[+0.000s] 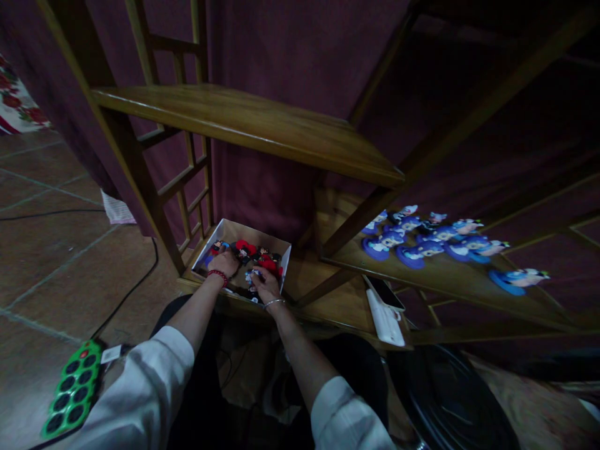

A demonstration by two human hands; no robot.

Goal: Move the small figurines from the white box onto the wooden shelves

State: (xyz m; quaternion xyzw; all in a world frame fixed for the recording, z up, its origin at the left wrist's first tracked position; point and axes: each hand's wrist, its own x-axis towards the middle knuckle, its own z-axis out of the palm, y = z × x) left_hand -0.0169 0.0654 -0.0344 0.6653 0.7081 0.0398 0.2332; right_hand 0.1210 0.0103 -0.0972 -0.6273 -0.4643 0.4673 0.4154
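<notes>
An open cardboard box point(255, 229) with white edges sits on the low shelf, holding several small toy figurines, many of them red and black. My left hand point(224, 264), with a red bead bracelet at the wrist, reaches into its left side. Its fingers curl down near a blue and red figurine point(218, 247); what they hold, if anything, is hidden. On the box's right side, my right hand point(266, 285), with a silver bangle, has its fingers closed on a small white and blue figurine point(253, 275).
Several purple-and-blue figurines point(424, 249) on round bases stand on the right shelf point(347, 250). A wooden shelf board point(244, 122) crosses above the box. A phone point(385, 292) and a white object point(387, 322) lie lower right. A green power strip point(72, 387) rests on the tiled floor.
</notes>
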